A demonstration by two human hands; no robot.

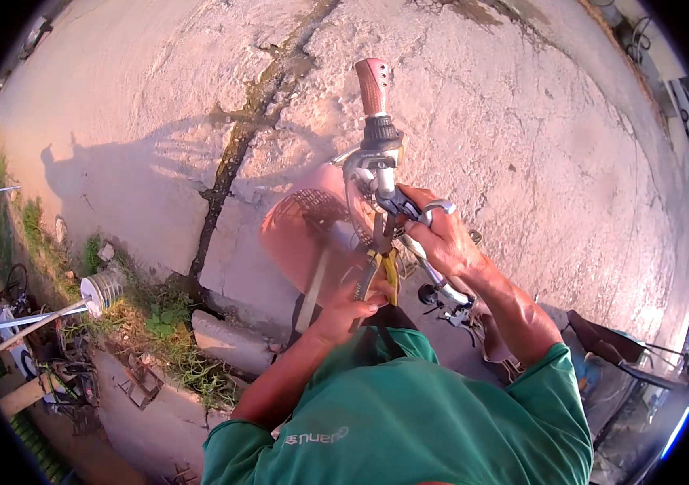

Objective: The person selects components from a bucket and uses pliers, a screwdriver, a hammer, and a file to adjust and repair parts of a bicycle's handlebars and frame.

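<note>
A bicycle handlebar stands in front of me, with a brownish-pink grip at its far end and a black ring-shaped collar below that. My right hand is closed around the silver brake lever and its mount, fingers curled under the metal. Close by, my left hand grips the handles of pliers, one of them yellow. Their jaws reach up to the brake lever's mount; whether they bite on anything is too small to tell. A pink, mesh-patterned basket sits to the left of the handlebar.
Cracked concrete surrounds the bicycle, with a dark gap running through it. Weeds, a white cylindrical container and metal scraps lie at left. A dark bicycle saddle is at right.
</note>
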